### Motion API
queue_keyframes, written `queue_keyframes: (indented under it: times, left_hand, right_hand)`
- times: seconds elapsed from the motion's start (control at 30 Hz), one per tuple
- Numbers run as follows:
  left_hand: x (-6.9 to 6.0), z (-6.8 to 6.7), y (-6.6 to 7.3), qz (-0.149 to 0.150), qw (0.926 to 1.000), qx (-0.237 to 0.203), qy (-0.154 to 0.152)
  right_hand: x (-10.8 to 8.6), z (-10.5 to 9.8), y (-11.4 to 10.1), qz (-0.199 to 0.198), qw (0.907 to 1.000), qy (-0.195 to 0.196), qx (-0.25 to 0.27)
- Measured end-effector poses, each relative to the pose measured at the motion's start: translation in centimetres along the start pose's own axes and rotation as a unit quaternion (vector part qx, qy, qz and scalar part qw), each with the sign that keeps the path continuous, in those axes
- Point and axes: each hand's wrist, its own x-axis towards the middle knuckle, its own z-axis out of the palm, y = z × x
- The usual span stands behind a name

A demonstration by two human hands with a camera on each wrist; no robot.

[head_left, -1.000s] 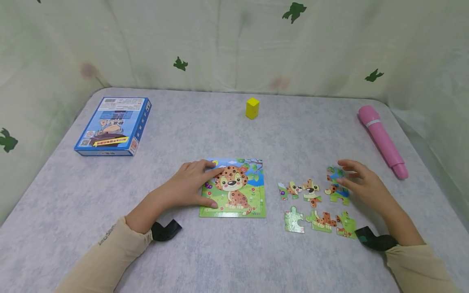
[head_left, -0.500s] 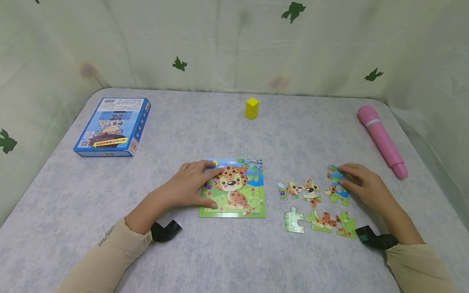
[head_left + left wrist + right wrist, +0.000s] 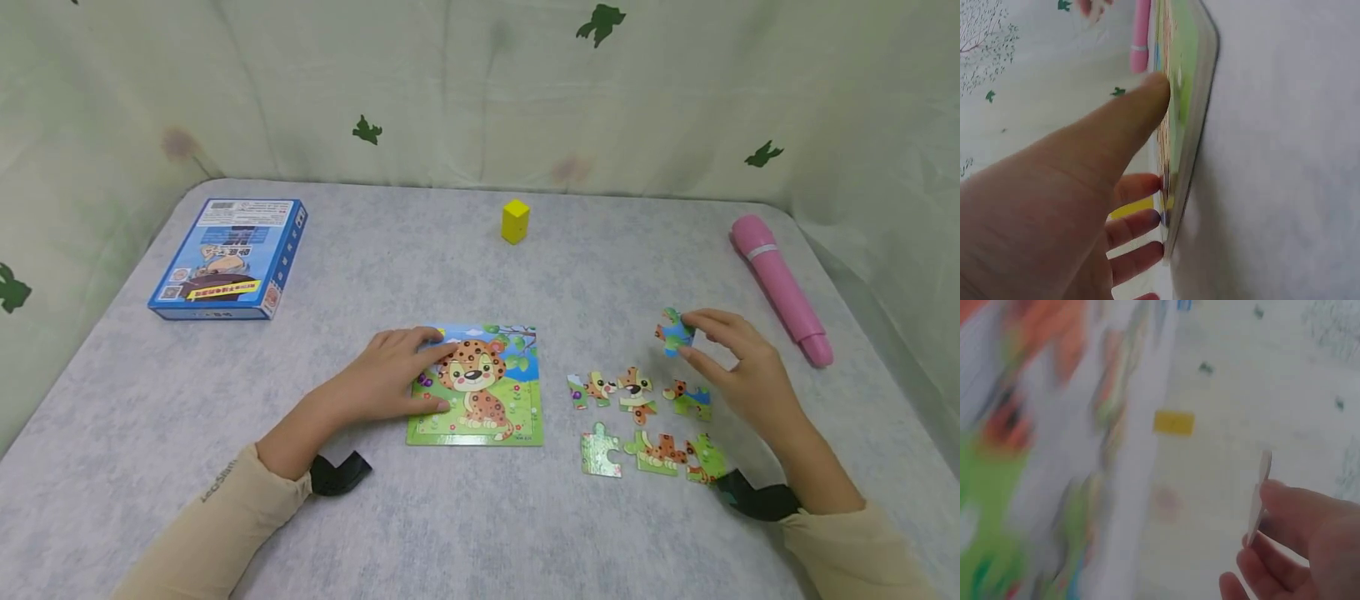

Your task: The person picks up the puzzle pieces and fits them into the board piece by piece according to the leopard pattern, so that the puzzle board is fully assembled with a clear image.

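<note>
The leopard picture board (image 3: 487,392) lies flat on the table, with my left hand (image 3: 382,375) resting on its left part, fingers spread. In the left wrist view, the thumb and fingertips of that hand (image 3: 1085,169) touch the board (image 3: 1186,94). My right hand (image 3: 742,367) pinches a blue and green puzzle piece (image 3: 675,332) between thumb and fingers; the right wrist view shows this piece (image 3: 1257,503) edge-on, held by the hand (image 3: 1310,540) off the table. Below it lie several loose pieces, among them a blue-green one (image 3: 696,402) and a green one (image 3: 602,452).
A blue box (image 3: 228,258) lies at the back left. The yellow block (image 3: 515,222) stands near the back edge. At the right is a pink rod-shaped object (image 3: 783,287). Behind the table (image 3: 375,267) hangs a pale curtain (image 3: 465,83) with green bird shapes.
My right hand has taken hold of the upper blue and green piece, lifting it away from the piece below and slightly to the left. The left hand stays on the board.
</note>
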Motion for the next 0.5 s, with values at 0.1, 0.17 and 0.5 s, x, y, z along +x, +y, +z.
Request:
queue_keyframes:
  times: [0.1,0.17,0.5]
  left_hand:
    - [0.4,-0.1,0.6,0.007,0.9999,0.005,0.01]
    - [0.7,-0.1,1.0,0.011,0.9999,-0.004,0.009]
    - [1.6,0.1,1.9,0.014,0.9997,-0.01,0.015]
  right_hand:
    - [0.9,0.7,-2.3,-0.046,0.9988,-0.006,0.015]
    - [1.5,1.5,-3.8,-0.071,0.997,-0.017,0.025]
    - [3.7,7.0,-8.6,-0.064,0.9855,-0.14,0.072]
